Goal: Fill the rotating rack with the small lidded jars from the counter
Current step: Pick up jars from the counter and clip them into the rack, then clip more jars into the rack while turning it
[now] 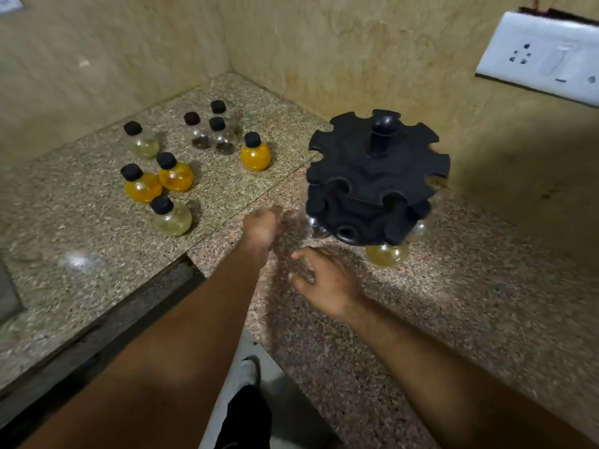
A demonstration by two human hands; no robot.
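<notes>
A black two-tier rotating rack (377,176) stands on the counter at the right, with a knob on top. A few round jars hang from its lower tier, one pale yellow (387,254). Several small black-lidded jars stand at the left: orange ones (255,153) (175,174) (140,184), pale ones (171,217) (142,140) and clear ones (223,137). My left hand (261,226) is blurred and curled, holding nothing visible, between the jars and the rack. My right hand (324,280) hovers with fingers apart just in front of the rack.
The speckled granite counter (421,319) fills a corner between two beige walls. A white socket and switch plate (541,56) is on the right wall. The counter's front edge (136,299) drops to a dark gap, with the floor and my foot below.
</notes>
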